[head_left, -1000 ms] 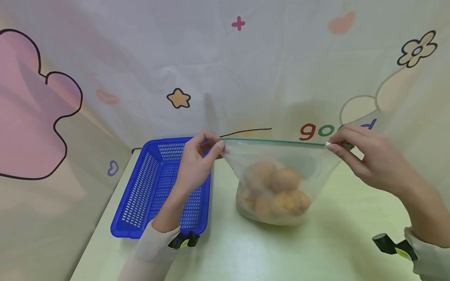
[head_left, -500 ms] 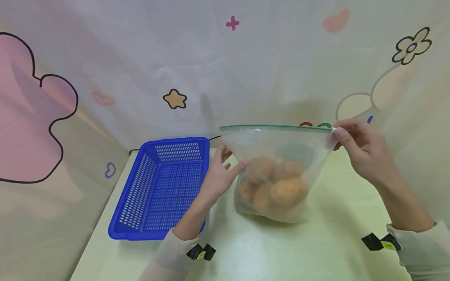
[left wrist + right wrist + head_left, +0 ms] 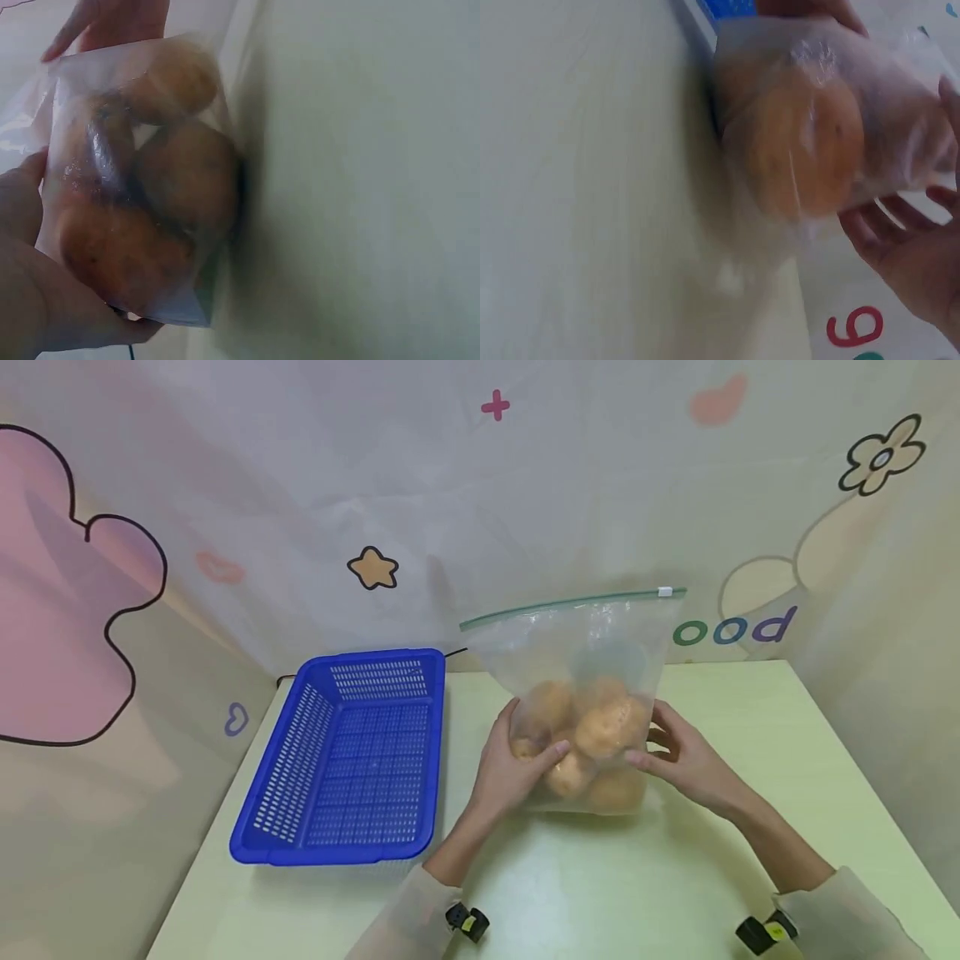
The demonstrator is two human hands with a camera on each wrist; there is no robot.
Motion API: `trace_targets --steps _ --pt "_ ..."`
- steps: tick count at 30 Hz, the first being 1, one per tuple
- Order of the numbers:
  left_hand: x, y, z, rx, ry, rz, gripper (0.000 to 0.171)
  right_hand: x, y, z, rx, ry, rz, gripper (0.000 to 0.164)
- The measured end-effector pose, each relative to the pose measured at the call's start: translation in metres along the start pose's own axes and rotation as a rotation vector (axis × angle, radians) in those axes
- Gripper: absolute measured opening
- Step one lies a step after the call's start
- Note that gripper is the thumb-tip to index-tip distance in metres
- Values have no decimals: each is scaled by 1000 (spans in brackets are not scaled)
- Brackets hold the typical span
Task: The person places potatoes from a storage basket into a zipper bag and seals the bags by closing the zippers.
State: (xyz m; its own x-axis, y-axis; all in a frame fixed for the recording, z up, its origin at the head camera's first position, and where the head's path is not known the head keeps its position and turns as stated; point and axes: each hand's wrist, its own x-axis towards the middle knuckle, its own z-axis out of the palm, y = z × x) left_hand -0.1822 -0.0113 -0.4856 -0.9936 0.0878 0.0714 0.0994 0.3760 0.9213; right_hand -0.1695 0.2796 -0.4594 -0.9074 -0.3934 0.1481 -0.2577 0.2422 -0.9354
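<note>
A clear zip bag [image 3: 592, 635] with a green seal and a white slider stands upright with several potatoes [image 3: 609, 727] inside. On its left side, my left hand [image 3: 510, 772] grips it, thumb across the front and fingers behind. My right hand [image 3: 693, 764] is at the right edge, its thumb tip against the plastic and its fingers loosely spread. In the left wrist view the potatoes [image 3: 191, 176] show through the plastic beside my left hand [image 3: 45, 292]. The right wrist view is blurred; there my right hand [image 3: 915, 247] lies along the bag [image 3: 802, 150].
To the left, a blue plastic basket [image 3: 375, 760] with slotted walls sits on the pale table [image 3: 600, 893], and nothing shows inside it. Behind the table hangs a printed cloth [image 3: 585, 477] with stars, hearts and letters.
My right hand has let go of the seal's slider end and moved down to the bag's side. My left hand left the seal's other end and now grips the lower bag. The bag stands more upright.
</note>
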Motion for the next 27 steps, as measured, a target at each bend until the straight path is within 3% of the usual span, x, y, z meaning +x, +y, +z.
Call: trace_targets --steps 3,7,10,13,18,27 --pt "10 13 2 26 -4 -18 108 10 -8 4 -11 100 46 68" --pt "19 26 1 10 -107 -104 106 17 -16 -1 -49 193 166 60" --pt "15 22 2 -25 -206 -182 103 13 -12 -3 -38 198 266 64" --pt "5 12 6 -36 -260 -226 104 7 -2 0 -14 161 330 68" --pt "-3 -2 16 -61 -260 -242 106 6 13 8 -51 135 365 72" --pt "-12 -5 16 -113 -260 -275 100 1 15 17 -137 141 428 80"
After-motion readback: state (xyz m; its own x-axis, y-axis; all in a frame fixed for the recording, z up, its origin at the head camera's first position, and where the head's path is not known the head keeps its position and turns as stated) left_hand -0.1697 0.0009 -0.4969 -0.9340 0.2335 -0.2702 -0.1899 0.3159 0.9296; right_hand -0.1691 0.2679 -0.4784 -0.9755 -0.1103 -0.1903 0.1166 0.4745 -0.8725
